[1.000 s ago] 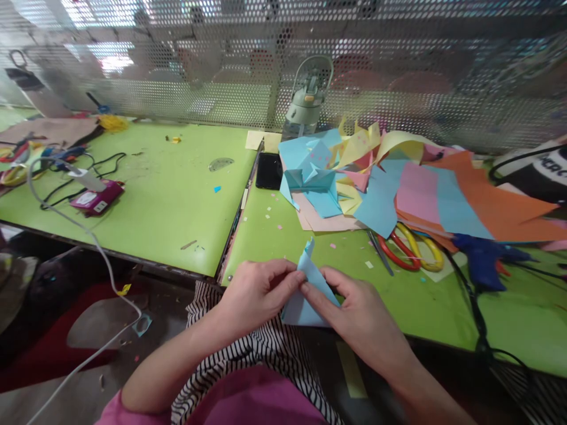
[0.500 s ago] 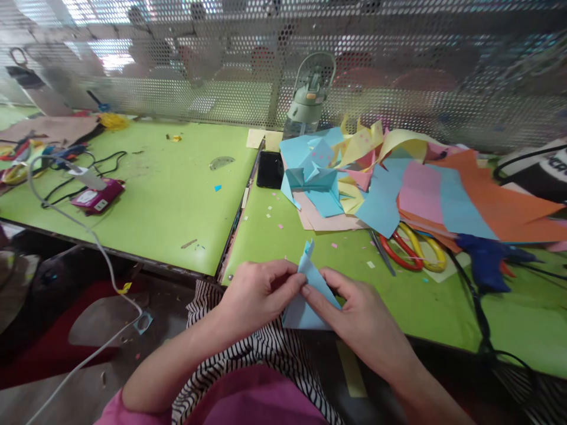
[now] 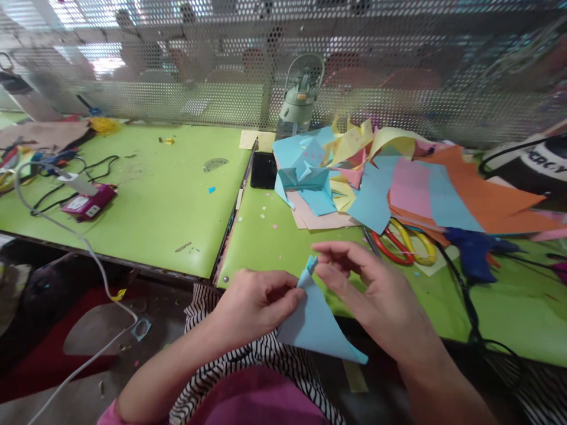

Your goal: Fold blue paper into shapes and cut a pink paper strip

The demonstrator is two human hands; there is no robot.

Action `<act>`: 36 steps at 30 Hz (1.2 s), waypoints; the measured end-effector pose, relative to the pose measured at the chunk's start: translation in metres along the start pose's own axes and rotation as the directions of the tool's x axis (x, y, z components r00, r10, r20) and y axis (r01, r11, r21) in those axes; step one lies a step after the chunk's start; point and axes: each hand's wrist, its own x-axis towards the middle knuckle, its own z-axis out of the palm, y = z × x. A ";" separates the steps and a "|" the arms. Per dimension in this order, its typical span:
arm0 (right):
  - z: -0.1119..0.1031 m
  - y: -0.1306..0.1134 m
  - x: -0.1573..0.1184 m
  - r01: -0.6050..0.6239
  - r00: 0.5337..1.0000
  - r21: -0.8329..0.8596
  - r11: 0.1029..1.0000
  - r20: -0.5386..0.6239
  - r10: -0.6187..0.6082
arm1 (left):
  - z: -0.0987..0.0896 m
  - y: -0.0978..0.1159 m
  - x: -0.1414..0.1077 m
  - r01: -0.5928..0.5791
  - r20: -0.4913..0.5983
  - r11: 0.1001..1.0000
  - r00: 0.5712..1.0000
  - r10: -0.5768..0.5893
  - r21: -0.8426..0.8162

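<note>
A folded light blue paper (image 3: 312,321) hangs at the table's front edge, its narrow pleated tip pointing up and its wide end low over my lap. My left hand (image 3: 263,301) pinches its left side between thumb and fingers. My right hand (image 3: 370,289) is at the upper right of the paper, fingers apart, with the thumb and index finger beside the tip; whether they touch it is hard to tell. Beyond the hands, a blue folded paper piece (image 3: 310,183) lies on a pile of coloured sheets.
Red and yellow-handled scissors (image 3: 401,245) and a blue glue gun (image 3: 473,254) lie right. A phone (image 3: 263,170) and green bottle (image 3: 297,106) are further back. A purple power adapter (image 3: 91,203) with a white cable sits left, on the green table (image 3: 177,195).
My right hand has let go of the paper's right side and moved up beside its tip, fingers spreading. The paper's lower right corner now swings out and down. The view has shifted slightly.
</note>
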 end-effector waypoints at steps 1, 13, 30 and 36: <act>0.000 0.000 0.001 -0.005 1.000 0.014 1.000 0.026 0.005 | 0.000 0.000 0.000 0.003 0.015 1.000 1.000 -0.003 -0.004; 0.006 0.004 -0.001 -0.135 0.989 0.157 0.978 0.079 0.124 | 0.003 -0.004 -0.001 0.077 0.074 0.986 0.995 -0.066 -0.146; 0.006 0.003 -0.003 -0.113 0.988 0.161 0.981 0.119 0.095 | 0.006 -0.010 -0.001 0.129 0.101 0.932 0.990 -0.100 -0.338; 0.007 0.002 -0.003 -0.144 0.982 0.169 0.975 0.147 0.119 | 0.007 -0.011 0.000 0.138 0.087 0.929 0.990 -0.115 -0.343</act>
